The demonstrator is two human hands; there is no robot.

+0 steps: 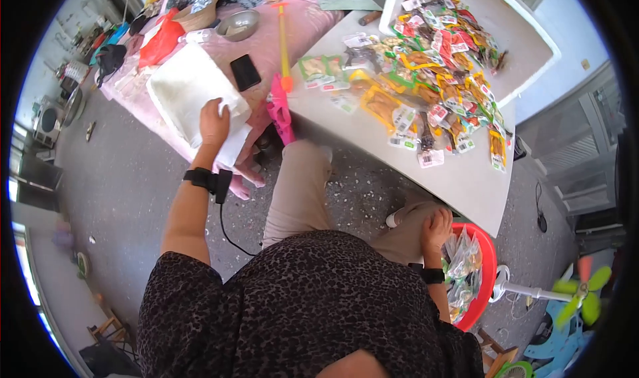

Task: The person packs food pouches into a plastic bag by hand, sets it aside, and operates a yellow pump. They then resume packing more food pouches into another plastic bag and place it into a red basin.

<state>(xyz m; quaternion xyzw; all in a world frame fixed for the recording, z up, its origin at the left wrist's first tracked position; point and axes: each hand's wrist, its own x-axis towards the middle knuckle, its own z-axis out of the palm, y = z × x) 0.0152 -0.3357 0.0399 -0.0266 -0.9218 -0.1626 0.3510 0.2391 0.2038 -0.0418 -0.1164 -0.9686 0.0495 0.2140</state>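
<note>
My left hand (214, 122) is over the near side of a white foam box (166, 85), its fingers curled on a white sheet (229, 142) that hangs over the box's edge. The fingertips are partly hidden. My right hand (436, 228) rests on my right knee with its fingers laid out and nothing in them. Just below it stands a red tub (489, 258) holding clear plastic packets (460, 271). Many sealed food packets (432, 65) lie piled on the white table (399, 165) ahead, some spilling from a large white foam box (536, 42).
On the pink-covered bed (313, 32) are a black phone (245, 72), a metal bowl (238, 25) and a red bag (160, 42). A pink and yellow toy (281, 108) leans between bed and table. A fan with green blades (582, 291) stands at right.
</note>
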